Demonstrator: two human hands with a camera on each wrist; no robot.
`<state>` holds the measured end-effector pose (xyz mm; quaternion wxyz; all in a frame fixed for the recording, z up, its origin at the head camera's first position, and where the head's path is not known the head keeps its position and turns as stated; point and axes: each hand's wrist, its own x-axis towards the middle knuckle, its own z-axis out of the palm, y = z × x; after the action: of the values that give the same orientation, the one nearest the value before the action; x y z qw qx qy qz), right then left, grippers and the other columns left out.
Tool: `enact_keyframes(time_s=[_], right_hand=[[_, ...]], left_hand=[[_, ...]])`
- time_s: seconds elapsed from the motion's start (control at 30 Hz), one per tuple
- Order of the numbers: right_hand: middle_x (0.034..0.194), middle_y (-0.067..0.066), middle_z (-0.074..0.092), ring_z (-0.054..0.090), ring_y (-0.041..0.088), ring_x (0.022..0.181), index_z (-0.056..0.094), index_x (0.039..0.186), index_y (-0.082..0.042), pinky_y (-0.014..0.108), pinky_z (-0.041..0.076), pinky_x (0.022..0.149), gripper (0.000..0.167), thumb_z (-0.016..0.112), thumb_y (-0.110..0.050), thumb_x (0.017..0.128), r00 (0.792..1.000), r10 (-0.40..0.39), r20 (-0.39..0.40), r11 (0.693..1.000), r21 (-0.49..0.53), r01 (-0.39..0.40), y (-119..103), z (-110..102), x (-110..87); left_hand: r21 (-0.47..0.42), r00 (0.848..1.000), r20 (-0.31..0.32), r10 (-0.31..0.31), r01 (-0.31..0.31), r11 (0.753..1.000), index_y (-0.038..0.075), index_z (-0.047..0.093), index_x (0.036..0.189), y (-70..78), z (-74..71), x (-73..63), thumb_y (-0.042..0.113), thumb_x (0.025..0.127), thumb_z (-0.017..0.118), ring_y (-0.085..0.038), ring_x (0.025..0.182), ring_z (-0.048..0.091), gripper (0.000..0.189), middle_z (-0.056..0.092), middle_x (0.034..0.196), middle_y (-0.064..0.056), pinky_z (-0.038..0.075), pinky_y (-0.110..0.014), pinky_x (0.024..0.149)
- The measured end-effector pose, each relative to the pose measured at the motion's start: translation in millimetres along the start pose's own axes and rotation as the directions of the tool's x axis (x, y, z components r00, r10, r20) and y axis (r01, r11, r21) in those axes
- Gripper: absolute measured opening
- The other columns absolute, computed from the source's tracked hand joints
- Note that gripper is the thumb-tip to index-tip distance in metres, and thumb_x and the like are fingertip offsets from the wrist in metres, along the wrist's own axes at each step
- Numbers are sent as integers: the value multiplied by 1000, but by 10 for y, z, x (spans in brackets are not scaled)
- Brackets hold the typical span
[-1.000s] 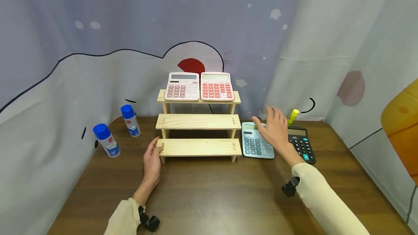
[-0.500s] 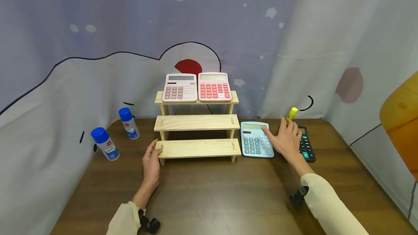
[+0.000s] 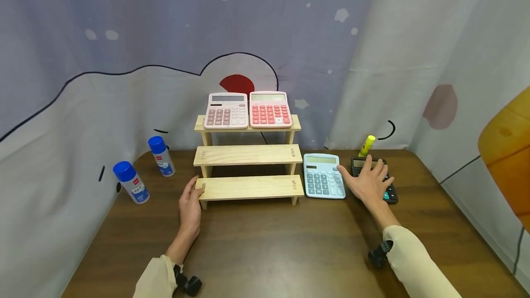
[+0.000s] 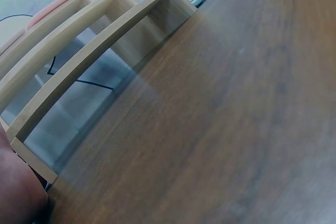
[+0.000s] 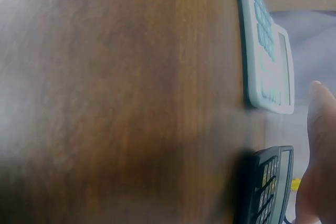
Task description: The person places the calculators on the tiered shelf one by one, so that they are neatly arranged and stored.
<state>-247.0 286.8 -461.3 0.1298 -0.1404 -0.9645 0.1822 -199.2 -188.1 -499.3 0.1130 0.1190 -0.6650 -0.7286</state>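
Observation:
My left hand (image 3: 190, 208) holds the left end of a three-step wooden display stand (image 3: 248, 188), its thumb at the lowest step's corner. In the left wrist view the hand (image 4: 20, 187) shows at the stand's near leg. Fingers spread, my right hand (image 3: 370, 185) hovers over a black calculator (image 3: 390, 194) and partly hides it in the head view. Left of that hand lies a light blue calculator (image 3: 322, 176); the thumb overlaps its right edge. In the right wrist view the hand (image 5: 320, 161) appears above the black calculator (image 5: 270, 184).
Two pink calculators, one pale (image 3: 227, 111) and one with coral keys (image 3: 270, 110), lean side by side on the top step. Two blue-capped bottles (image 3: 131, 183) stand at the table's left. Behind the black calculator is a yellow highlighter (image 3: 366, 146). Printed curtain (image 3: 165, 22) backs the table.
My right hand has moved right, from over the light blue calculator to over the black one, fingers spreading. The black calculator has shifted slightly. My left hand has stayed at the stand.

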Motion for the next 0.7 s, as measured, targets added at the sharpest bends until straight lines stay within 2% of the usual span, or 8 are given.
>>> enact_keyframes(time_s=[0.13,0.33,0.53,0.7], right_hand=[[161,36,-1,-4,57,147,0,160,-5,81,-4,106,123,43,-87,79,999,34,14,999,2,-34,63,15,-13],[161,36,-9,-8,58,146,-5,160,-5,82,-7,105,127,43,-89,77,991,113,77,994,-21,-112,194,41,-45],[159,37,-12,-9,60,145,-9,159,-5,83,-7,105,129,40,-91,76,983,156,99,988,-15,-155,312,69,-70],[158,39,-14,-9,60,145,-10,158,-2,83,-6,104,131,41,-90,77,975,176,134,984,-36,-172,385,89,-73]], left_hand=[[0,1000,-4,-1,1,1000,9,41,151,-12,-1,-3,13,100,45,-18,144,35,51,39,158,-11,28,-41,120],[23,1000,5,-11,10,1000,9,40,152,-12,0,-15,14,101,44,-20,144,35,52,38,158,-11,27,-42,121],[40,1000,18,-2,1,999,8,38,153,-2,3,-9,15,102,42,-21,146,33,52,35,160,-12,26,-42,122],[25,1000,-1,-4,4,1000,9,41,152,-5,-3,1,13,101,44,-19,144,35,52,37,158,-11,28,-40,121]])
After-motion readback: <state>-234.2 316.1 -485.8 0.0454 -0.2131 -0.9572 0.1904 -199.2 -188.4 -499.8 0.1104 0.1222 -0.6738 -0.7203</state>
